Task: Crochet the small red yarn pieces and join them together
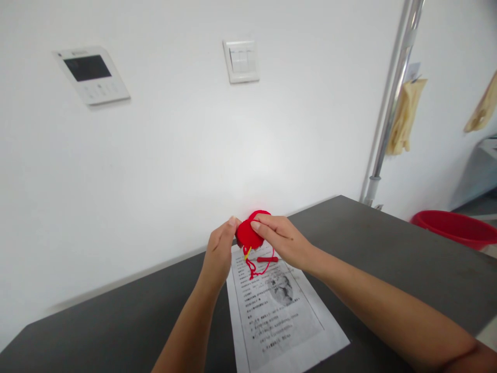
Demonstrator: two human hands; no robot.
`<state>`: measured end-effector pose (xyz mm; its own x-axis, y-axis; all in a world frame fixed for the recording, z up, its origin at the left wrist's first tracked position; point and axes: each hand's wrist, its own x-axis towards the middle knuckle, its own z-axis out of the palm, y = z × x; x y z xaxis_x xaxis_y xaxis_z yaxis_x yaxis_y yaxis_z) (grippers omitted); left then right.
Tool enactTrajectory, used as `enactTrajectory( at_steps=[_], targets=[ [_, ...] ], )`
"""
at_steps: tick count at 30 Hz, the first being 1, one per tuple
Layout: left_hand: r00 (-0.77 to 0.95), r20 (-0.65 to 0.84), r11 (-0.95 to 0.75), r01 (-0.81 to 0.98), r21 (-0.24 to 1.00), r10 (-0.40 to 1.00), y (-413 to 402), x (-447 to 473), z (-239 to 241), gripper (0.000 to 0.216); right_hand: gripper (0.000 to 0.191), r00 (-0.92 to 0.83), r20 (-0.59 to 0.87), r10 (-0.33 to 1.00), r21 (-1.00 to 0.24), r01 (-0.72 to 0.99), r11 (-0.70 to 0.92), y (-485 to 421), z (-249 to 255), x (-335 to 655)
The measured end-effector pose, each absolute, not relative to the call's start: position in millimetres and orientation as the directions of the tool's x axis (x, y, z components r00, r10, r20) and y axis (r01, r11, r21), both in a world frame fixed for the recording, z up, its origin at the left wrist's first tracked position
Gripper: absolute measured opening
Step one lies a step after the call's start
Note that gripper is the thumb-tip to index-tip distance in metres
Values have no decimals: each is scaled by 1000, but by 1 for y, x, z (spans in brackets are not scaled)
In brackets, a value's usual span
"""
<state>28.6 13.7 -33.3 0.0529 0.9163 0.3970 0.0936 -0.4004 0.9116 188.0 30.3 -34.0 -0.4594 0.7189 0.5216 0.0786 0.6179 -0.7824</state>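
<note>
Both my hands hold a small red crocheted piece (248,234) above the dark table (388,259), near the wall. My left hand (218,254) pinches its left edge with closed fingers. From the right, my right hand (281,237) grips it, thumb and fingers pressed on it. Loose red yarn (254,268) and a short yellow bit (247,253) hang below the piece. A red crochet hook (267,259) lies on a printed paper sheet (279,316) under my hands.
A white wall stands right behind the table, with an intercom panel (92,75) and a light switch (241,60). A metal pole (392,98) rises at the right, with tan gloves (406,116) hanging beside it. A red basin (456,228) sits past the table's right edge.
</note>
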Motion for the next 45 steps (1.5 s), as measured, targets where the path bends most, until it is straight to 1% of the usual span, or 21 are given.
enactTrajectory(
  at_steps=[2, 4, 7, 10, 13, 17, 18, 20, 22, 24, 27, 29, 31, 34, 36, 38, 41, 43, 45],
  targets=[
    [91, 413, -422, 114, 899, 906, 12, 28, -30, 39, 37, -444, 532, 721, -772, 97, 629, 30, -33, 188],
    [122, 397, -411, 125, 903, 910, 10, 28, -28, 33, 33, -429, 543, 721, -764, 105, 637, 29, -33, 188],
    [160, 370, -390, 118, 913, 915, 9, 28, -28, 30, 27, -411, 553, 724, -778, 56, 626, 30, -32, 189],
    [177, 332, -347, 57, 936, 926, 11, 30, -31, 33, 28, -387, 549, 741, -814, -48, 579, 30, -33, 189],
    [172, 275, -273, -39, 961, 946, 12, 32, -34, 39, 31, -384, 507, 772, -857, -131, 498, 30, -35, 188],
    [161, 221, -197, -152, 969, 962, 8, 35, -30, 46, 39, -463, 429, 776, -903, -212, 373, 27, -37, 188],
    [162, 214, -186, -172, 967, 963, 6, 35, -28, 47, 40, -475, 427, 769, -904, -230, 360, 26, -36, 188],
    [166, 201, -166, -204, 965, 965, 3, 38, -26, 50, 43, -463, 455, 761, -890, -246, 383, 24, -34, 189],
    [165, 195, -156, -224, 962, 967, 2, 39, -25, 52, 45, -423, 486, 765, -874, -219, 434, 22, -32, 190],
    [149, 202, -164, -234, 958, 968, 3, 39, -25, 52, 43, -392, 503, 771, -861, -148, 486, 22, -31, 190],
    [146, 214, -183, -202, 962, 966, 7, 36, -25, 53, 39, -358, 548, 756, -810, -5, 586, 24, -32, 189],
    [173, 215, -187, -168, 968, 961, 8, 33, -24, 50, 37, -336, 578, 744, -778, 50, 626, 26, -33, 188],
    [188, 213, -186, -152, 971, 959, 8, 31, -23, 44, 38, -331, 583, 742, -775, 49, 630, 27, -33, 187],
    [168, 221, -195, -155, 968, 961, 8, 29, -24, 37, 40, -398, 546, 738, -798, 22, 602, 27, -33, 186],
    [139, 247, -228, -140, 964, 959, 9, 28, -25, 35, 36, -434, 523, 733, -809, 17, 587, 27, -33, 187],
    [118, 294, -282, -107, 954, 949, 10, 26, -27, 34, 33, -421, 530, 736, -804, 27, 595, 27, -33, 187],
    [186, 315, -310, -55, 949, 931, 12, 24, -27, 37, 34, -382, 549, 744, -798, 27, 602, 28, -33, 188],
    [252, 280, -282, -30, 959, 926, 12, 24, -26, 34, 36, -378, 546, 748, -813, -23, 582, 30, -33, 188],
    [282, 258, -261, -30, 965, 924, 11, 25, -23, 29, 38, -389, 527, 756, -837, -83, 540, 29, -34, 188]
  ],
)
